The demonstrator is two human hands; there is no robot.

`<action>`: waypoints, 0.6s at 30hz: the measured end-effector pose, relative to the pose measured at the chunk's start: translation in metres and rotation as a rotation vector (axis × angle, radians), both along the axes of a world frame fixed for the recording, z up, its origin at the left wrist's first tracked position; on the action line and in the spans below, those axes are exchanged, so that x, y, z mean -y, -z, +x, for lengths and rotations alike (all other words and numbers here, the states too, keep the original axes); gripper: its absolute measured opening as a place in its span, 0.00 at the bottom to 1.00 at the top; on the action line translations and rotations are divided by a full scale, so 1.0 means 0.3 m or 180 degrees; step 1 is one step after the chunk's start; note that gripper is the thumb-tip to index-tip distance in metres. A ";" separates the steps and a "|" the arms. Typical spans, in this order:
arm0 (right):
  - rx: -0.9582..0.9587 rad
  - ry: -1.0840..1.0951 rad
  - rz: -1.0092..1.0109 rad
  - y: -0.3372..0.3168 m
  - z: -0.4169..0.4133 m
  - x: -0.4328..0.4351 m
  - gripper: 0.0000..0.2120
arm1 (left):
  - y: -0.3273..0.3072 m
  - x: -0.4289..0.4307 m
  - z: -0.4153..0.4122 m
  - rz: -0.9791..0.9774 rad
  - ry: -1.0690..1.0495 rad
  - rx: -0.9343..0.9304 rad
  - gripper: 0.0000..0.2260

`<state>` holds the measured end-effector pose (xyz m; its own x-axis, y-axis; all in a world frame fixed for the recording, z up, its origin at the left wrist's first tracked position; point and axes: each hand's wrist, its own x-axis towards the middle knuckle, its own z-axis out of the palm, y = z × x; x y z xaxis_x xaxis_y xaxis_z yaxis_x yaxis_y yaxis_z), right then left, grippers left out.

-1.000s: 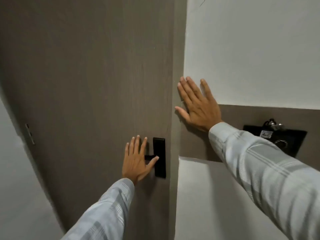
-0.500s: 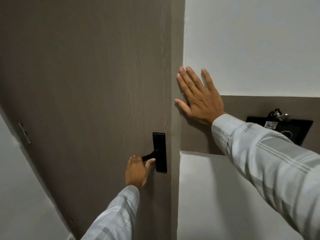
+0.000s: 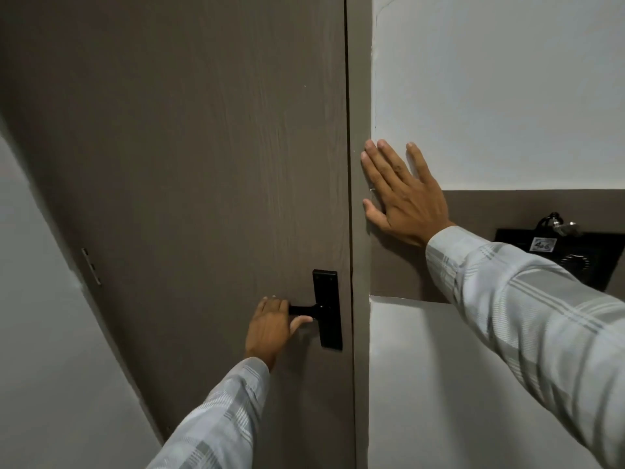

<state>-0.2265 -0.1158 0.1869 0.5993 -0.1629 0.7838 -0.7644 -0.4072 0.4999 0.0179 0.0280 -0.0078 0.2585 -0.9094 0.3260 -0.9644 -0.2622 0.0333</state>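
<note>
At the left edge of the frame I see a small metal hinge [image 3: 91, 267] on the brown door [image 3: 203, 164], which fills the left half. Low in the middle, my left hand [image 3: 270, 328] grips the black lever handle [image 3: 301, 309], with the fingers curled over its free end and the thumb tucked underneath. The lever sits level, joined to a tall black plate [image 3: 326, 309] just beside the door's edge. Right of the frame strip [image 3: 360, 96], my right hand [image 3: 402, 194] lies flat on the wall [image 3: 490, 79], fingers straight and spread, holding nothing. At the right edge a black box [image 3: 575, 262] sits partly behind my sleeve [image 3: 524, 299].
</note>
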 end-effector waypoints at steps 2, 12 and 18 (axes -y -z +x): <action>-0.0003 0.0059 0.0065 -0.001 -0.002 -0.018 0.36 | -0.037 -0.031 0.010 0.0103 0.0051 0.0221 0.39; 0.0302 -0.0059 0.0492 0.025 0.013 -0.071 0.34 | -0.060 -0.183 -0.006 0.0171 0.0039 -0.0046 0.29; 0.0360 -0.0498 0.0644 0.183 0.000 -0.100 0.33 | -0.064 -0.276 -0.043 -0.0176 -0.0249 0.0021 0.41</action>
